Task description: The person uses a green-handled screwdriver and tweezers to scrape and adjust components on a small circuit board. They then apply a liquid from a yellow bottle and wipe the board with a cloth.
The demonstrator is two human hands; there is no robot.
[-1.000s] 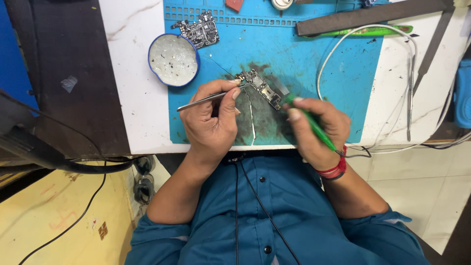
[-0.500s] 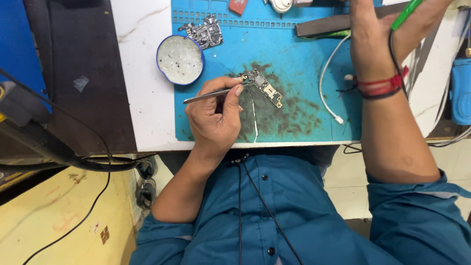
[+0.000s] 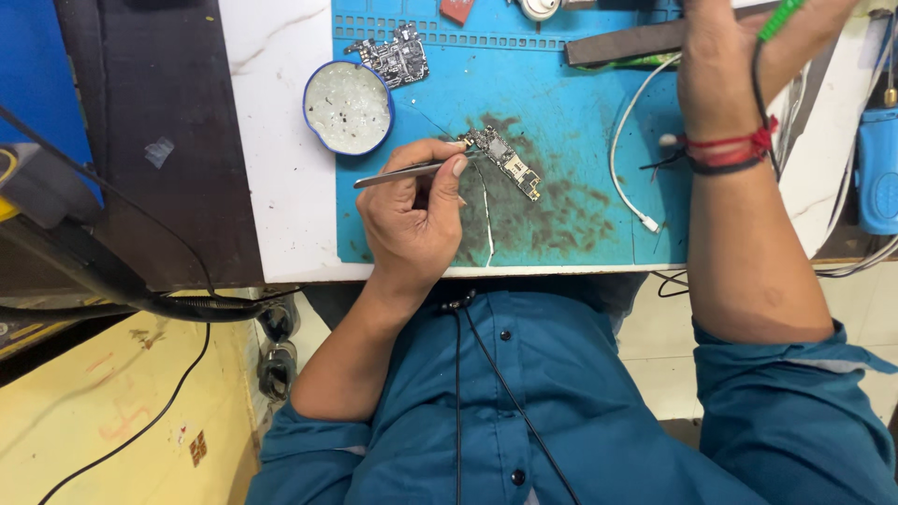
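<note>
The left hand [image 3: 412, 220] pinches a pair of slim silver metal tweezers [image 3: 412, 172] between thumb and fingers, closed firmly around the shaft. The tweezer tips meet the near end of a small narrow green-and-grey circuit board [image 3: 505, 159], which lies flat just beyond the fingertips on a blue rubber work mat [image 3: 561, 103] stained with dark residue. The tail of the tweezers juts out the other way, past the thumb, over the white marble-patterned tabletop [image 3: 281, 140].

Just beyond that tail sits a round blue-rimmed tin of whitish paste [image 3: 348, 107], straddling the mat's edge. Farther out past the tin lies a second, darker squarish circuit board [image 3: 393, 54], well apart from the hand. A thin white line runs down the mat right beside the knuckles.

On the far side of the held board, a white cable with a small plug [image 3: 629, 168] curves across the mat. Beyond it the right hand [image 3: 720, 65] is raised at the far edge, clasping a green-handled tool [image 3: 781, 17] whose tip is out of view; a red thread band [image 3: 730, 150] circles that wrist. A long dark flat bar [image 3: 627, 42] lies near that hand. Nearer the body, a blue buttoned shirt [image 3: 561, 402] fills the lower view.
</note>
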